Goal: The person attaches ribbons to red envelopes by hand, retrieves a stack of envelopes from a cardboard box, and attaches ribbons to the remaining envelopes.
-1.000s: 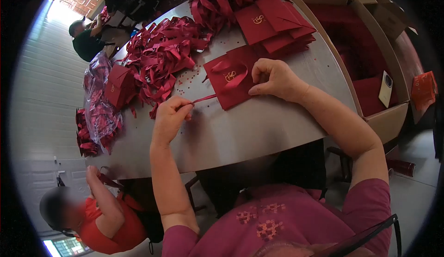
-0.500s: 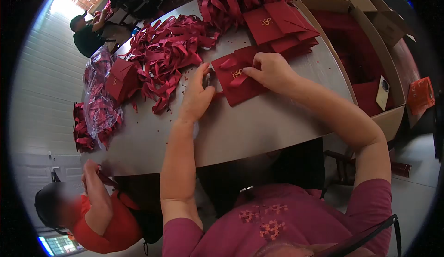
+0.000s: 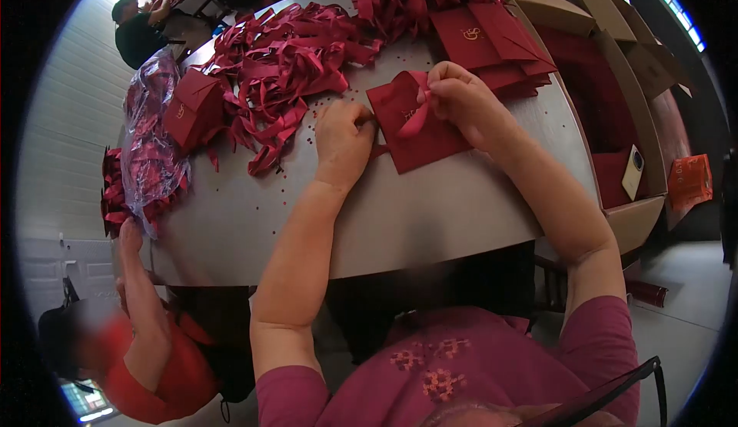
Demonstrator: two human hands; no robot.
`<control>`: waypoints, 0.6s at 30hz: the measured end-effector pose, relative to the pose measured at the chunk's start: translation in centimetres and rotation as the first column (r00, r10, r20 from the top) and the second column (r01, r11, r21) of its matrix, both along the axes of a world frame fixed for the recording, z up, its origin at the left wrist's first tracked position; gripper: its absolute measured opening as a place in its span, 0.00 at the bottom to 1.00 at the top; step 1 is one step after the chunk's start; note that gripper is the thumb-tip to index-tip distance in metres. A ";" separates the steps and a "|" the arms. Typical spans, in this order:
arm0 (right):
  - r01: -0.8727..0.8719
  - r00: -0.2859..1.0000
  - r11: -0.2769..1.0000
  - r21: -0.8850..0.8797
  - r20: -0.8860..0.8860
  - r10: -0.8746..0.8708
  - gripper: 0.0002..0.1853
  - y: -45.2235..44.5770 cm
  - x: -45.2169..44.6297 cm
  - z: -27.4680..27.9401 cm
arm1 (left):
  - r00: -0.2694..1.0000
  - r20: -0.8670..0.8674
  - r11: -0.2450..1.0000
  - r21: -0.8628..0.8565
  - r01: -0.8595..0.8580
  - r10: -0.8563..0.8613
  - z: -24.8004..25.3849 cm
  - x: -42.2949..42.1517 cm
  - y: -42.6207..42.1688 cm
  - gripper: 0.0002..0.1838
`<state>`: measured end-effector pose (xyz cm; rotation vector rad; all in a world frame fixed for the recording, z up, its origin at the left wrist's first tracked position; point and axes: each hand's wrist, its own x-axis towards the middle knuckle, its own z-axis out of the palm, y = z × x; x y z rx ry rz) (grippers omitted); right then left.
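Observation:
A flat dark red paper bag [image 3: 430, 139] with a gold emblem lies on the table before me. My right hand [image 3: 467, 106] pinches a red ribbon [image 3: 415, 108] between thumb and fingers, raised above the bag's face and partly covering the emblem. At the bag's left edge, my left hand [image 3: 342, 139] is closed with its fingers curled down; what they hold, if anything, is hidden. A short ribbon end [image 3: 380, 151] sticks out from the bag's left side near that wrist.
Loose red ribbons [image 3: 288, 66] are heaped beyond my left hand. Stacked red bags [image 3: 488, 39] lie behind my right hand. An open cardboard box [image 3: 615, 89] stands right. Left are a single bag [image 3: 192, 108], a plastic-wrapped bundle [image 3: 154, 135] and a co-worker's hand [image 3: 131, 235].
My right hand has lifted the ribbon off the bag's face. My left hand has gone from extended fingers to curled ones. The co-worker at left has reached toward the wrapped bundle.

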<state>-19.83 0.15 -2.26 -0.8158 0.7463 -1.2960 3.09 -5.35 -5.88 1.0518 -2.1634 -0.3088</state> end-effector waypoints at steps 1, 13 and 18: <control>-0.004 1.000 1.000 0.004 -0.001 0.004 0.05 -0.1 0.1 -0.2 | 0.999 -0.021 0.997 -0.068 0.025 -0.027 0.1 0.1 -0.1 0.04; -0.115 0.986 0.954 -0.278 -0.149 0.075 0.26 0.3 1.1 -0.5 | 0.984 -0.177 0.931 0.350 0.098 -0.037 3.4 1.2 1.5 0.06; -0.033 0.937 0.951 -0.307 -0.341 -0.077 0.23 0.2 1.6 -1.0 | 0.972 -0.201 0.896 0.398 0.197 -0.124 3.4 1.7 1.6 0.08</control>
